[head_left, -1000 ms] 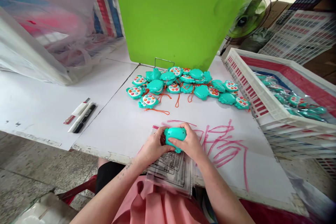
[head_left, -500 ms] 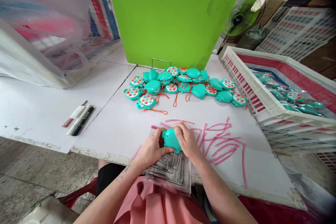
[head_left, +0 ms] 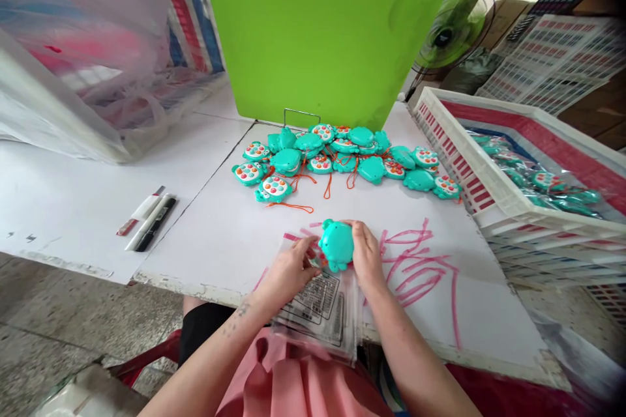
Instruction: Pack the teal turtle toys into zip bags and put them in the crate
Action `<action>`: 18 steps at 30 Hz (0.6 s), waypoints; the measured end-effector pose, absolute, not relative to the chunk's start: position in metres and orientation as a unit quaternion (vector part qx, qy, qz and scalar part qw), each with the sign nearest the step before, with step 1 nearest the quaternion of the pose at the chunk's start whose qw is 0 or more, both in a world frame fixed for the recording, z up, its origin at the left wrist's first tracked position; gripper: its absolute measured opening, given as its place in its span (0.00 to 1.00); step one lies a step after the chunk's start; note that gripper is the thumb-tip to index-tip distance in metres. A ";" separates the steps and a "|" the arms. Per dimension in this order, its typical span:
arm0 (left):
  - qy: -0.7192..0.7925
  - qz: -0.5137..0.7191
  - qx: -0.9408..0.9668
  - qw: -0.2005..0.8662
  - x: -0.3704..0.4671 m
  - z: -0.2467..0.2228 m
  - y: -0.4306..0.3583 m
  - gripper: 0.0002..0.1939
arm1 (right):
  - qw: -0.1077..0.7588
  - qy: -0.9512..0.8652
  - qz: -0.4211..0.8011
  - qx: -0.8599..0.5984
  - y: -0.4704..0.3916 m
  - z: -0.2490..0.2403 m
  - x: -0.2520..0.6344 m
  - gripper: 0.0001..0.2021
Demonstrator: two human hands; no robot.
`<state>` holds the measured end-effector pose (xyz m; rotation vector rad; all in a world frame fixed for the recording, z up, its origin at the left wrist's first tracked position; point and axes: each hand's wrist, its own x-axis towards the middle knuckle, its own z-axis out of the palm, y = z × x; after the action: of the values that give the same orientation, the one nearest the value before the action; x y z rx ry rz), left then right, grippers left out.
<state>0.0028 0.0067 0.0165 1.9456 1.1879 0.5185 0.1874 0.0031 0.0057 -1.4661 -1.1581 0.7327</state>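
A turquoise turtle-shaped toy (head_left: 337,245) is gripped at its right side by my right hand (head_left: 366,254), its smooth back facing up. My left hand (head_left: 293,270) lies just left of the toy, thumb and fingers curved and apart, with no clear grip on anything. A bit of orange shows between that hand and the toy, too small to make out. Beneath both hands a stack of clear plastic bags (head_left: 313,309) with black print lies over the table's front edge. Farther back, a pile of similar toys (head_left: 308,143) with orange loops spreads across the table.
On the right stands a white plastic crate (head_left: 508,221) with bagged toys inside. Two pens (head_left: 149,221) and a white-and-red cutter-like tool (head_left: 141,212) lie on the left. A green board (head_left: 317,32) rises behind the pile. Pink scribbles mark the white tabletop (head_left: 220,228).
The toy has moved a little up and right and turned in my right hand. My left hand has come off its left edge.
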 end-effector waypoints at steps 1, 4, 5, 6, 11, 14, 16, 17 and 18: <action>0.472 0.170 0.793 0.344 0.007 0.020 0.006 0.25 | 0.550 -0.460 0.309 -0.624 0.004 0.005 0.190 0.24; 0.487 0.054 0.845 0.216 0.020 0.034 0.005 0.15 | 0.569 -0.432 0.315 -0.624 0.005 0.002 0.195 0.24; 0.490 0.028 0.851 0.189 0.024 0.037 0.005 0.14 | 0.570 -0.436 0.315 -0.621 0.005 0.001 0.196 0.24; 0.488 0.015 0.857 0.166 0.027 0.039 0.005 0.14 | 0.572 -0.441 0.313 -0.617 0.005 0.001 0.196 0.23; 0.442 0.053 0.892 0.075 0.028 0.027 0.009 0.12 | 0.579 -0.442 0.317 -0.608 0.004 0.002 0.193 0.22; 0.456 0.082 0.884 0.066 0.022 0.017 0.008 0.11 | 0.579 -0.447 0.314 -0.605 0.003 0.005 0.192 0.22; 0.468 0.091 0.876 0.076 0.019 0.016 0.009 0.10 | 0.585 -0.445 0.311 -0.602 0.003 0.006 0.191 0.21; 0.470 0.091 0.874 0.081 0.018 0.016 0.010 0.10 | 0.588 -0.441 0.313 -0.601 0.003 0.006 0.190 0.21; 0.472 0.088 0.873 0.084 0.018 0.018 0.011 0.10 | 0.592 -0.435 0.316 -0.600 0.003 0.006 0.190 0.22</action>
<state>0.0178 0.0106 0.0176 2.6047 1.4092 0.2633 0.1903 0.0033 0.0062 -1.3946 -1.0127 0.7356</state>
